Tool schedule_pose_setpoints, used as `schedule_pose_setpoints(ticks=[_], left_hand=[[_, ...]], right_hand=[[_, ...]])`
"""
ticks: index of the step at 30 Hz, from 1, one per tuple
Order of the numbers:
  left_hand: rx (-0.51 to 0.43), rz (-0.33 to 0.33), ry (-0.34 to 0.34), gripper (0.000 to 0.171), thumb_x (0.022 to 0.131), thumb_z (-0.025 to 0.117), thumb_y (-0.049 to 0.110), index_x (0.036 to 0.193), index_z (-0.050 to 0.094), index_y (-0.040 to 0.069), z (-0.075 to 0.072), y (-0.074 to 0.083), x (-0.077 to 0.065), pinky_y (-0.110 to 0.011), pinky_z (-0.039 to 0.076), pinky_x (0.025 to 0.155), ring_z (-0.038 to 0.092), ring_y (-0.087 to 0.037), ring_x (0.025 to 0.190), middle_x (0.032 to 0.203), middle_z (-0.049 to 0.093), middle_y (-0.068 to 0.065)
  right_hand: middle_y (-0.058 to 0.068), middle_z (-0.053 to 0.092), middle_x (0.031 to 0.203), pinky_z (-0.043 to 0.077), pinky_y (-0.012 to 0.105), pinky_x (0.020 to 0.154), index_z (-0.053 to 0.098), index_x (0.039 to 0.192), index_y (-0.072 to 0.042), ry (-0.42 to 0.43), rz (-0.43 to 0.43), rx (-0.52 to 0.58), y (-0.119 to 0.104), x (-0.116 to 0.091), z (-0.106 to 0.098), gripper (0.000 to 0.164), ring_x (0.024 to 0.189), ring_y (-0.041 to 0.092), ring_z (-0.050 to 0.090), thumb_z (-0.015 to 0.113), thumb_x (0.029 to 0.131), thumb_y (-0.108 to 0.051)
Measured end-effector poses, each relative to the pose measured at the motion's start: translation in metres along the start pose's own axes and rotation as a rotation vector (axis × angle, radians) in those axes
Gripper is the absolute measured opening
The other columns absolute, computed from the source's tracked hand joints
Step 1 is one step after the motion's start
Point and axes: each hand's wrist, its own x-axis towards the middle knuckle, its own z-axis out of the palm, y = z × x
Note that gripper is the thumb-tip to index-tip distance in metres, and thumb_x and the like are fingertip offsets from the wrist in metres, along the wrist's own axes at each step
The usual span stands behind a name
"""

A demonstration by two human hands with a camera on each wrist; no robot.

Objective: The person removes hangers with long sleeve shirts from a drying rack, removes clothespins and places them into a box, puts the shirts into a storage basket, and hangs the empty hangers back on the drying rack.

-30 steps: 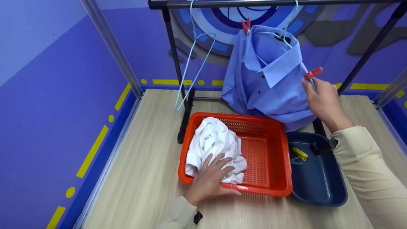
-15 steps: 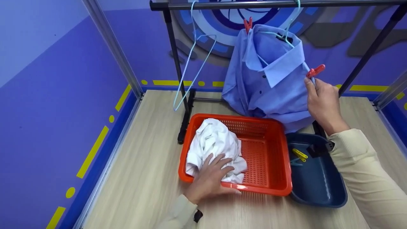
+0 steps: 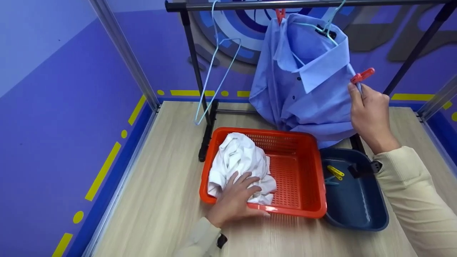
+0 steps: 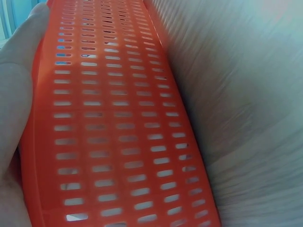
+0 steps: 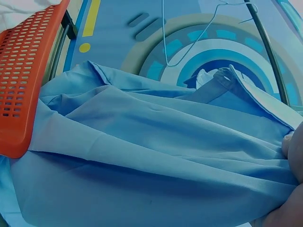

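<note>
My right hand [image 3: 373, 119] pinches the shoulder of a blue button shirt [image 3: 321, 107] just below a red clothespin [image 3: 363, 75]. The shirt hangs on a light green wire hanger, with another red clothespin [image 3: 280, 15] at its left shoulder. In the right wrist view the shirt's cloth [image 5: 142, 146] stretches toward the fingers at the right edge. My left hand [image 3: 234, 198] lies over the front rim of a red plastic basket [image 3: 289, 213]. Its spread fingers rest on a crumpled white garment [image 3: 237, 153] inside, while the thumb lies along the outside of the rim.
A bare wire hanger [image 3: 207, 85] hangs at the left of the black rack bar [image 3: 250, 5]. Right of the basket stands a dark blue basin [image 3: 357, 210] holding a yellow clothespin [image 3: 335, 170] and a teal clothespin [image 3: 331, 181]. Blue printed walls enclose the wooden surface [image 3: 150, 200].
My right hand has moved slightly right and up, drawing the shirt, its clothespins and the hanger along. The left hand has stayed on the white garment and basket rim.
</note>
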Motion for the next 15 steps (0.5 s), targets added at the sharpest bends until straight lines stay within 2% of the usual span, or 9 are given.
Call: schedule_pose_setpoints(ticks=[11, 15], left_hand=[[-0.004, 0.009, -0.010, 0.077, 0.073, 0.048, 0.084, 0.123, 0.063, 0.028, -0.001, -0.001, 0.001, -0.054, 0.019, 0.117, 0.034, -0.020, 0.142, 0.143, 0.050, 0.006], [0.010, 0.019, 0.004, 0.075, 0.074, 0.049, 0.084, 0.121, 0.064, 0.028, -0.001, -0.001, 0.001, -0.054, 0.020, 0.117, 0.035, -0.020, 0.141, 0.142, 0.050, 0.006]], right_hand=[[0.001, 0.028, 0.055, 0.018, 0.026, 0.043, 0.040, 0.068, -0.006, -0.033, -0.028, -0.012, 0.002, -0.016, -0.009, 0.048, 0.044, 0.010, 0.025, 0.047, 0.100, -0.041], [0.000, 0.027, 0.055, 0.017, 0.026, 0.044, 0.042, 0.068, -0.004, -0.011, -0.071, 0.001, 0.003, -0.024, -0.011, 0.046, 0.044, 0.007, 0.022, 0.049, 0.100, -0.037]])
